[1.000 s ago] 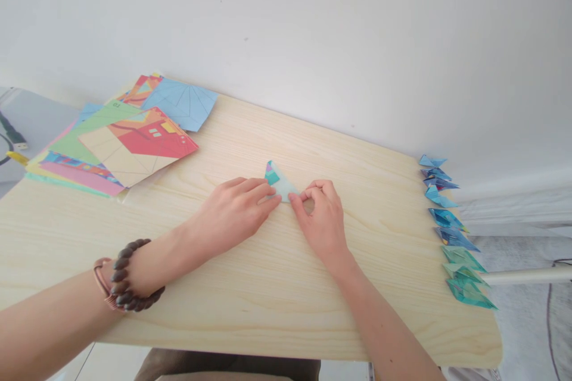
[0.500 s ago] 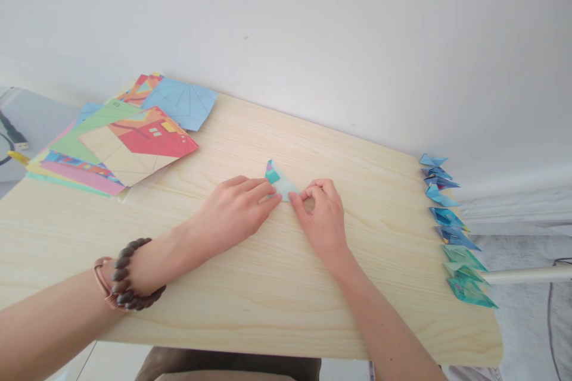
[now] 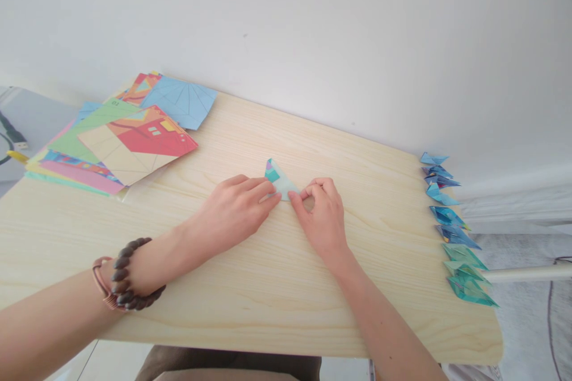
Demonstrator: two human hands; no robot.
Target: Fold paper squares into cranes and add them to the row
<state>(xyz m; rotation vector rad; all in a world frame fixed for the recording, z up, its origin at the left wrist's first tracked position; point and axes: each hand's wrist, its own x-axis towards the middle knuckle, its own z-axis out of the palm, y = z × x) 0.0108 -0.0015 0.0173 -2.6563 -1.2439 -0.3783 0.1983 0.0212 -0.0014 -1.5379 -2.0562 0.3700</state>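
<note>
A small folded paper triangle (image 3: 279,181), pale blue with a teal and purple tip, lies flat on the light wooden table (image 3: 250,286). My left hand (image 3: 232,211) rests palm down with its fingers stretched out, the fingertips pressing on the paper's left edge. My right hand (image 3: 322,217) has its fingers curled, with the thumb and fingertips pinched on the paper's right corner. Beaded bracelets circle my left wrist.
A loose stack of coloured printed paper sheets (image 3: 120,140) lies at the table's far left. Several folded blue and teal paper pieces (image 3: 449,226) sit in a row along the right edge. A white wall stands behind the table. Cables lie at the far left.
</note>
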